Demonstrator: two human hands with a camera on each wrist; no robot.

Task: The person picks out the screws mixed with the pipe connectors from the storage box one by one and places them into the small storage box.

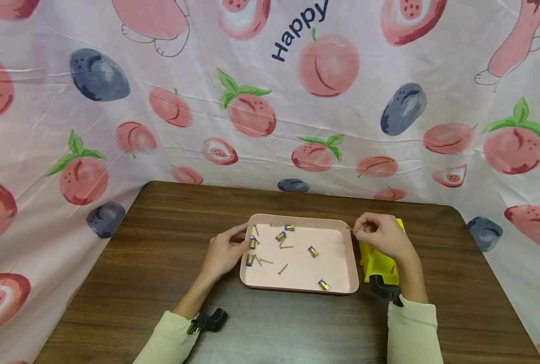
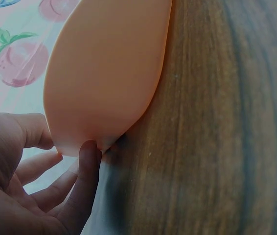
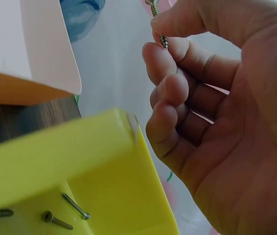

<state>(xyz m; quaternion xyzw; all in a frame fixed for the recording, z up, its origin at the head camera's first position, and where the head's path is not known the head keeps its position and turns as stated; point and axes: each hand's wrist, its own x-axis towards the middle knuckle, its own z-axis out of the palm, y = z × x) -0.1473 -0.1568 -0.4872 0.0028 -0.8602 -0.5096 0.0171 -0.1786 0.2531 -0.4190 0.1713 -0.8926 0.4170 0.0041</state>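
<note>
A shallow pink tray [image 1: 293, 283] lies on the table, with several screws [image 1: 283, 269] and several brass fittings with blue ends [image 1: 313, 252] scattered in it. My left hand [image 1: 224, 254] grips the tray's left edge, its fingers set against the wall in the left wrist view. Between thumb and index finger, my right hand [image 1: 384, 236] pinches a screw [image 3: 164, 41] near the tray's right rim. That hand is just above a yellow container [image 1: 381, 268], which it partly covers. Inside the container, the right wrist view shows several screws [image 3: 75, 205] lying loose.
The dark wooden table [image 1: 183, 207] has rounded far corners. Behind it and at both sides hangs a fruit-printed cloth [image 1: 252, 167]. A black wrist mount [image 1: 211, 320] sits on the left wrist, another [image 1: 384, 289] on the right.
</note>
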